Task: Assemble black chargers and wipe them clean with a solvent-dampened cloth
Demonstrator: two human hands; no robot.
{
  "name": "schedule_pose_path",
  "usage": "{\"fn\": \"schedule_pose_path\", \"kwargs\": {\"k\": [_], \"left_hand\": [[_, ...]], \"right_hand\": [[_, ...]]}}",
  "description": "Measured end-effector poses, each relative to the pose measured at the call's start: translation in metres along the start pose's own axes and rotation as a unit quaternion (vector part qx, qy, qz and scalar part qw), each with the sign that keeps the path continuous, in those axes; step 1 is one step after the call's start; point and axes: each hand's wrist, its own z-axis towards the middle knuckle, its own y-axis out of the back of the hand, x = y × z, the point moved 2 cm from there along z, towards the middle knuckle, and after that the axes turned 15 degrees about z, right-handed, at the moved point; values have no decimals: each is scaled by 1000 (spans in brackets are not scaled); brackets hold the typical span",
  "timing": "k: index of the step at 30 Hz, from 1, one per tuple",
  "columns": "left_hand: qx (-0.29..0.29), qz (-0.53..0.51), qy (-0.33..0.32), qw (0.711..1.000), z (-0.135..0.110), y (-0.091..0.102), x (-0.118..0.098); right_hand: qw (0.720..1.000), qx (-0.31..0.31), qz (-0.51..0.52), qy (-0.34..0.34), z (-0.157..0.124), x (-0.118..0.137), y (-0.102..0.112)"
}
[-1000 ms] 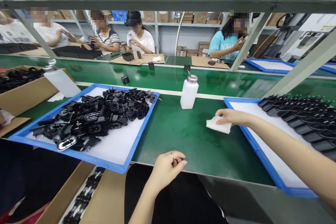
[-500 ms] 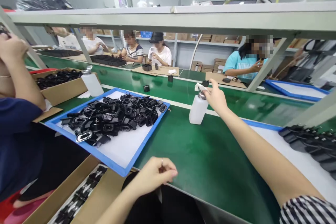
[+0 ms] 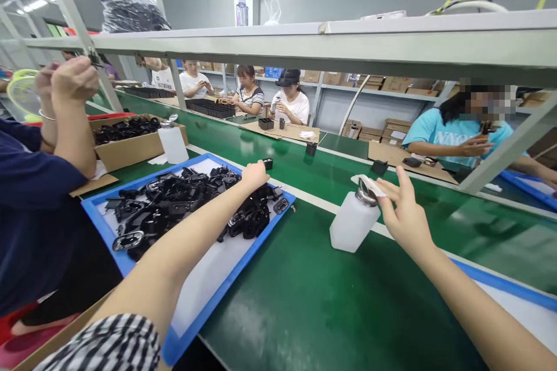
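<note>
Through the head camera, I'm holding my right hand (image 3: 402, 211) open, its fingers (image 3: 398, 179) spread at the edge of a crumpled white cloth wipe (image 3: 369, 185) draped on the metal pump top of a white plastic dispenser bottle (image 3: 353, 224) on the green worktop (image 3: 313, 301). I'm holding my left hand (image 3: 255, 174) over glossy black plastic parts (image 3: 174, 197) heaped in a blue-rimmed white tray (image 3: 130, 181); I cannot tell whether its fingers (image 3: 262, 174) are gripping anything.

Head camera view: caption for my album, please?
Right hand by wipe on dispenser bottle; left hand over black parts in blue tray.
</note>
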Motion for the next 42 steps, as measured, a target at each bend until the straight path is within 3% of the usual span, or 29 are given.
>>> {"fn": "schedule_pose_path", "kwargs": {"k": [6, 13, 19, 23, 28, 31, 35, 39, 42], "left_hand": [[40, 62, 22, 997, 56, -29, -28], [81, 131, -11, 988, 97, -49, -48], [78, 168, -54, 981, 102, -42, -56], [3, 167, -87, 982, 87, -18, -60], [-48, 170, -153, 972, 33, 18, -52], [-76, 181, -229, 953, -30, 33, -41], [-130, 180, -317, 922, -130, 47, -18], [-145, 107, -382, 907, -212, 49, 5], [-99, 37, -380, 919, -244, 35, 9]], "right_hand": [[999, -11, 51, 5, -4, -13, 1], [997, 10, 70, 42, -2, -19, 1], [995, 28, 29, 94, -4, -21, -1], [996, 28, 32, 78, -3, -19, 4], [998, 25, 28, 59, 0, -17, 4], [997, 24, -4, 74, 0, -13, 2], [997, 25, -18, 66, 1, -9, 2], [994, 44, -56, 79, 3, -7, 2], [994, 39, -64, 77, 4, -5, 2]]}}
